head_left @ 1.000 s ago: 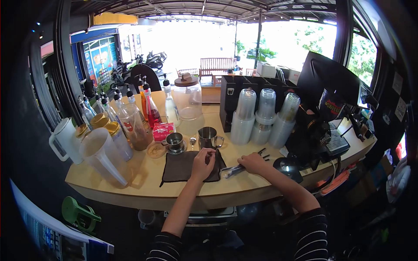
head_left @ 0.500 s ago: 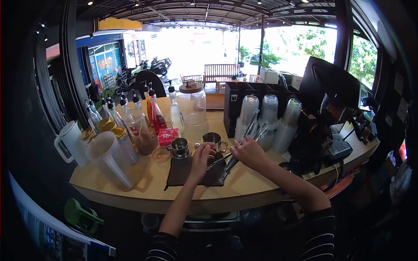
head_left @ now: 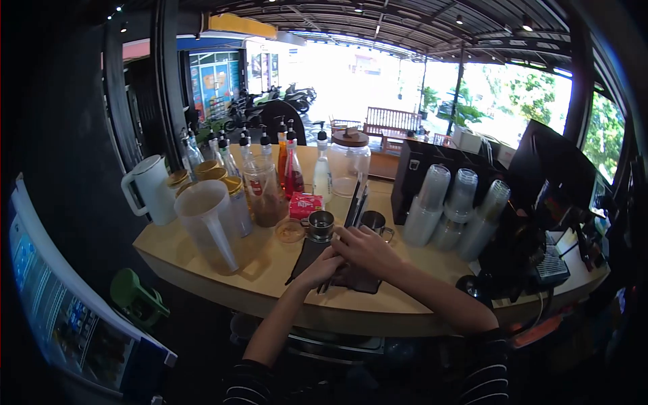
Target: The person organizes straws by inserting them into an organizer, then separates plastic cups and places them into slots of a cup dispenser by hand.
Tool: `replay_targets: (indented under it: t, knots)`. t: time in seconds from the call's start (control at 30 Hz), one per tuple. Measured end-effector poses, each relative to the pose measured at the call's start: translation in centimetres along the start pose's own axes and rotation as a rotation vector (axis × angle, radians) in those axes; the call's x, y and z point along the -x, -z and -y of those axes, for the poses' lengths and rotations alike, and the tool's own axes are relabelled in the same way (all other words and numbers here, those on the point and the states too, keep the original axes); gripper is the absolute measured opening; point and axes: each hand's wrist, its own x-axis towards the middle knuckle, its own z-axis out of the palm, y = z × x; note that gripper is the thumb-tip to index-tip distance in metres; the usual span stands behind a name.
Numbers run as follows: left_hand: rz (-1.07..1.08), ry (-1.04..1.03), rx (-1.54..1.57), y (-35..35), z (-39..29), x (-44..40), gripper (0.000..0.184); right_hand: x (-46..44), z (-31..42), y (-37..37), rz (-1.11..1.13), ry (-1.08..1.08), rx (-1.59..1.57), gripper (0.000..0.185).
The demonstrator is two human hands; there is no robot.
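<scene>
My right hand [head_left: 368, 250] is closed around a bundle of long thin dark sticks [head_left: 358, 204] that look like straws, partly shiny as if wrapped. The bundle stands tilted, its top above my knuckles and its lower ends below my hands. Against the right hand, my left hand [head_left: 322, 268] has its fingers curled at the same bundle; the grip itself is partly hidden. Both hands are over a dark cloth [head_left: 309, 256] on the wooden counter [head_left: 270, 283]. Just beyond them stand a small metal cup [head_left: 320, 223] and a metal mug [head_left: 372, 221].
A clear measuring jug [head_left: 208, 223], a white pitcher [head_left: 152, 189] and several pump bottles [head_left: 291, 172] stand left. A red packet [head_left: 306, 204] and a small round dish [head_left: 290, 231] sit near the cups. Stacked plastic cups [head_left: 428, 202] and a coffee machine [head_left: 520, 236] are right.
The view has swung left, so things appear farther right. My hands have come together, and the bundle has turned more upright.
</scene>
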Motion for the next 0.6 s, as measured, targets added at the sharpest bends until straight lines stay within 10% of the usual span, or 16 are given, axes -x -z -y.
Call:
replay_targets:
  t: [0.33, 0.47, 0.6]
  knots:
    - [-0.079, -0.216, -0.268, 2.3, 1.0, 1.6, 0.035, -4.8, -3.2, 1.2, -0.495, -0.410, -0.692, 0.040]
    - [-0.150, -0.203, -0.225, 1.6, 0.7, 1.9, 0.033, -4.7, -2.2, 0.2, -0.097, -0.371, -1.037, 0.040]
    - [-0.140, -0.239, -0.065, 1.9, 1.0, 1.9, 0.037, -4.0, -0.4, 0.1, -0.533, -0.475, -0.998, 0.034]
